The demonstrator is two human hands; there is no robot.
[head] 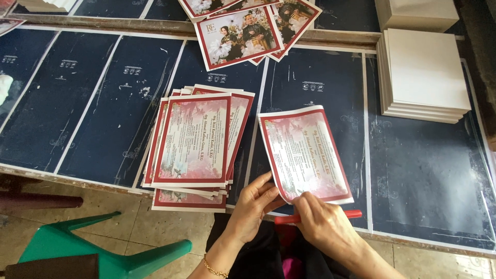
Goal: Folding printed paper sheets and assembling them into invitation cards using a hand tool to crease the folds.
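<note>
Both hands, left hand [254, 199] and right hand [319, 219], are pinching the red-bordered card [304, 155] at its near edge, lower centre; its long axis is running away up-frame.

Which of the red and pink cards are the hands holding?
The single card lying alone, right of the pile. The left hand and right hand pinch its near edge; the other cards lie untouched.

So the printed card [302, 155] is a glossy sheet with a dark red border and a pale pinkish floral middle with lines of text. It's face up, turned a bit off square, sitting at the near edge of the tabletop, roughly mid-width. Its near end is lifted slightly, with the bottom-left corner pinched up off the surface.
</note>
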